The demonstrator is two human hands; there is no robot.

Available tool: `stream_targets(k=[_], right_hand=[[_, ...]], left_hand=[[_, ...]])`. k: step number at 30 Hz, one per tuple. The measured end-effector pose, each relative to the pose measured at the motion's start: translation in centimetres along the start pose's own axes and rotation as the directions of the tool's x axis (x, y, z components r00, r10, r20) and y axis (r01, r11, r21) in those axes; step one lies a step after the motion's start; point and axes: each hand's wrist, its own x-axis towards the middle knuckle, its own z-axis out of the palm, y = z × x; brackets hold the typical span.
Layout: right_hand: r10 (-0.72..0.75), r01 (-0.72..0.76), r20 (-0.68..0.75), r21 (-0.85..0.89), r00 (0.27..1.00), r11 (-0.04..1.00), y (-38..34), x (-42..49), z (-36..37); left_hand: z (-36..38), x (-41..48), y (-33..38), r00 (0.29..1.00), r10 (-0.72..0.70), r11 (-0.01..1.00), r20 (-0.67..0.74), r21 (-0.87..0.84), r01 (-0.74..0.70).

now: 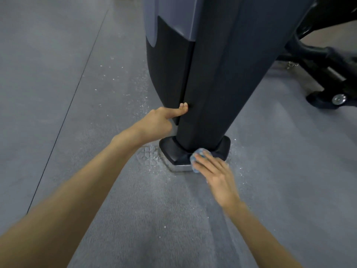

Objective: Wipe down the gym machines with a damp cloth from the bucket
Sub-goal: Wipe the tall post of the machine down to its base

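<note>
1. The grip: the right hand (214, 175) lies with fairly straight fingers on a bunched blue cloth (201, 152), pressing it down rather than clutching it.
2. The cloth sits just right of centre in the frame, on the black foot cover (173, 149) at the bottom of the machine's dark column (208, 84), touching where column and foot meet.
3. The left hand (160, 119), slightly left of centre, holds nothing. A couple of straight fingers rest against the column's lower panel, apparently as a brace.
4. Progress, as a judgement: wiping is under way at the very bottom of this machine. Whether the column above has been wiped cannot be told, as no wet marks show on it.
5. White specks lie on the grey floor (77, 93) around the foot.
6. Left to do: a second black machine frame (326, 60) stands in the upper right, untouched by either hand. The bucket is out of view.
</note>
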Motion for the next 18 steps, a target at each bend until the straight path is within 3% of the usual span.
stream_targets(k=[3, 6, 9, 14, 16, 18], right_hand=[[-0.325, 0.299, -0.135, -0.183, 0.936, 0.936, -0.4, 5.0, -5.6], [-0.43, 0.324, -0.282, -0.352, 0.858, 0.878, 0.9, 11.2, -11.6], [-0.482, 0.285, -0.259, -0.546, 0.837, 0.788, 1.8, 16.6, -15.4], [-0.517, 0.348, -0.064, -0.67, 0.853, 0.656, 2.3, 17.9, -12.7], [-0.538, 0.46, 0.117, -0.686, 0.835, 0.564, 2.5, 15.7, -9.4], [-0.505, 0.63, 0.412, -0.662, 0.758, 0.406, 2.0, 13.0, -5.8]], left_hand=[[0.1, 0.0, -0.2, 0.997, 0.008, 1.0, -0.081, 0.002, -0.008], [-0.3, -0.1, -0.1, 0.983, -0.024, 0.998, -0.182, -0.068, 0.011], [-1.2, 0.1, 0.1, 0.965, -0.031, 0.989, -0.259, -0.15, -0.008], [-1.8, 0.4, -0.1, 0.955, -0.029, 0.983, -0.297, -0.18, -0.026], [-1.9, 0.8, -0.3, 0.959, -0.036, 0.979, -0.279, -0.2, -0.022], [-2.0, 1.1, -0.1, 0.967, -0.038, 0.973, -0.254, -0.228, -0.022]])
